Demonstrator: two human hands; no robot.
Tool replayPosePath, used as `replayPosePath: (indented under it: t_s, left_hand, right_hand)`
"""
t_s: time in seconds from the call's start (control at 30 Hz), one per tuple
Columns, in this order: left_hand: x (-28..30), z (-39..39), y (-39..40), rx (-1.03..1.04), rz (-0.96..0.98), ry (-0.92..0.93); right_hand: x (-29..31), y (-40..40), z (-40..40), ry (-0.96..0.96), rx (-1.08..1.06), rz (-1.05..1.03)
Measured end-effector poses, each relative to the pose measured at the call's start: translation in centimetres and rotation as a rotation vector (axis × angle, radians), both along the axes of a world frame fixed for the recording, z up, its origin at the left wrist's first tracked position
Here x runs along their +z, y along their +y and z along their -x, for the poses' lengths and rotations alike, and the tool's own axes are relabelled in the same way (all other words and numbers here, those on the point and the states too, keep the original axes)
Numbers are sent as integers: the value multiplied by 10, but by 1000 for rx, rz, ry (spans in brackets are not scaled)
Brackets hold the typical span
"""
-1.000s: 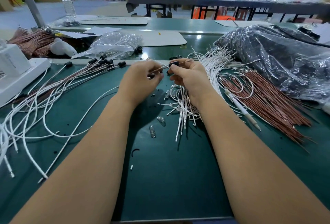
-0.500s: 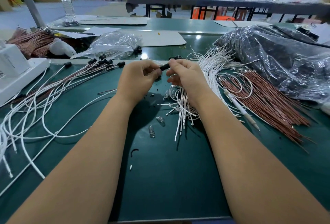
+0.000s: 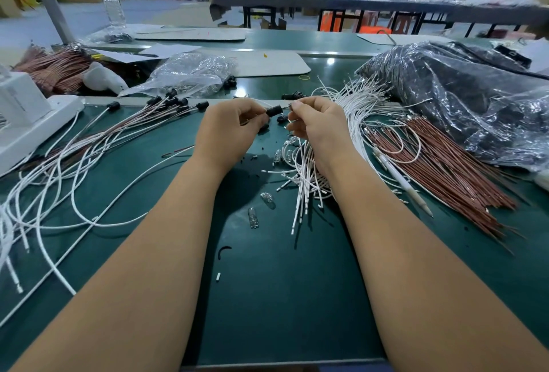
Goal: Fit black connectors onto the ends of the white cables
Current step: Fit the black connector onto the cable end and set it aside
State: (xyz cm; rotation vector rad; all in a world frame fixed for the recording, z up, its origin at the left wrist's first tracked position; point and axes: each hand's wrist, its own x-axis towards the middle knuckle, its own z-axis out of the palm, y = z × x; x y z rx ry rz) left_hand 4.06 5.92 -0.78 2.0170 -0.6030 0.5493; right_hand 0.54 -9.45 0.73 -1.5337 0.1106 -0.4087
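green bench (image 3: 282, 297) is showing finished cables (image 3: 124, 131) at left, many white cables (image 3: 350, 110) waiting; left hand (image 3: 228, 131) is pinching black connector (image 3: 273, 111), right hand (image 3: 318, 125) pinching a wire end.

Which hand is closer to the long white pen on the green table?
Right. The right hand is just left of the long white pen; the left hand lies farther left.

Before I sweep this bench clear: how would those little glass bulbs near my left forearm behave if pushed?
The glass bulbs look rounded and lie on their sides, so they would probably roll. Clear thin glass suggests they are fragile. Small, so likely light.
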Motion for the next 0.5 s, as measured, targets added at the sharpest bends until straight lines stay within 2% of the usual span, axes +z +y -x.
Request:
replayPosePath:
  t_s: [0.33,0.5]
  left_hand:
    - [1,4,-2,-25,-61,56]
    - [3,7,-2,-41,-41,116]
  right_hand:
    - [-4,-3,-2,-27,18,74]
    - [-5,-2,-3,-35,1,175]
